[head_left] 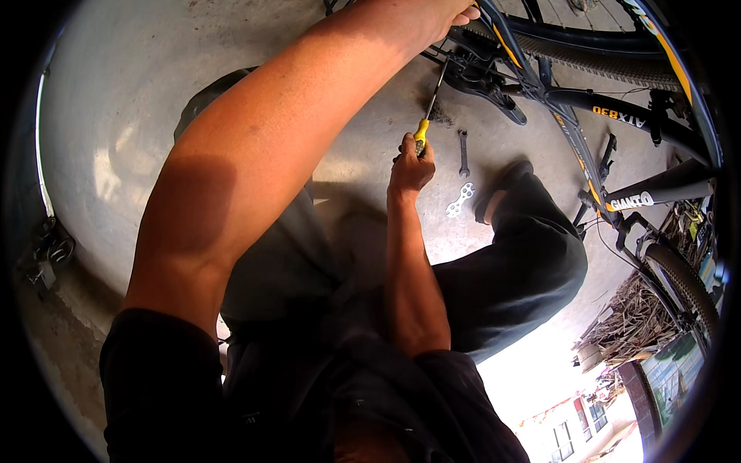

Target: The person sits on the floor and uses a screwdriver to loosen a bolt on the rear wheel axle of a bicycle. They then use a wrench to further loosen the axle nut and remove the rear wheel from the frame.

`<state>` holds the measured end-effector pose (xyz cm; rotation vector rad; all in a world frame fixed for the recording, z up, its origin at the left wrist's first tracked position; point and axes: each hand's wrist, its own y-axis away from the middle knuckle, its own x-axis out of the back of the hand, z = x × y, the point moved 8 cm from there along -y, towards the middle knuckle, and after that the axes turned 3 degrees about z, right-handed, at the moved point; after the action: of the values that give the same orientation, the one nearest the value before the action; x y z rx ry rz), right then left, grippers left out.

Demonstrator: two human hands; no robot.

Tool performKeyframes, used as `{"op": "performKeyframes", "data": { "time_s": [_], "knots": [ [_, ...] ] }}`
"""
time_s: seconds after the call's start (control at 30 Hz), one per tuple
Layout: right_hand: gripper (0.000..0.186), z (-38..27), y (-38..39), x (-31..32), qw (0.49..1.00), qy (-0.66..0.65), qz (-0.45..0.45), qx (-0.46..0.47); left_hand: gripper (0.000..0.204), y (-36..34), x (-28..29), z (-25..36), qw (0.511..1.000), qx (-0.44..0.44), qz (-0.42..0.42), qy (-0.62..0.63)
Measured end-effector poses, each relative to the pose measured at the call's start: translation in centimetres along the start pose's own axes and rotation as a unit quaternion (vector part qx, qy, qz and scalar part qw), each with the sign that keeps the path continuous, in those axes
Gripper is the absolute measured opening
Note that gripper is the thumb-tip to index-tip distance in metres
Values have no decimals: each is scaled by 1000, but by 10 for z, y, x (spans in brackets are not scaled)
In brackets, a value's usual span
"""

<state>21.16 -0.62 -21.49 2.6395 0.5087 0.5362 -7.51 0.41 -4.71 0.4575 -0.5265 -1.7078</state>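
Observation:
My right hand (411, 166) is closed round the yellow handle of a screwdriver (422, 130). Its long metal shaft slants up to the dark parts of a black and orange bicycle (571, 139), near the crank (482, 85). At the top edge, my left hand (457, 14) reaches beside the bicycle's frame, close to the rear of a tyre. Most of that hand is cut off by the picture's edge, with only some fingertips showing, so its grip is hidden.
On the concrete floor by my foot lie a dark wrench (464, 153) and a silver multi-hole bone-shaped spanner (460, 200). A pile of sticks (629, 328) stands beyond the bicycle's other wheel (679, 285) at right. Dark odds and ends (52, 251) sit at far left.

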Motion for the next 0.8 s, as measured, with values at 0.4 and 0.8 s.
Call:
{"op": "performKeyframes", "data": {
  "time_s": [0.4, 0.8],
  "knots": [
    [25, 9, -10, 5, 996, 38, 42, 72, 27, 3, 1, 1, 1000, 1, -6, 2],
    [26, -2, -4, 8, 987, 77, 80, 118, 25, -1, 1, -1, 1000, 2, -19, 20]
  ]
}}
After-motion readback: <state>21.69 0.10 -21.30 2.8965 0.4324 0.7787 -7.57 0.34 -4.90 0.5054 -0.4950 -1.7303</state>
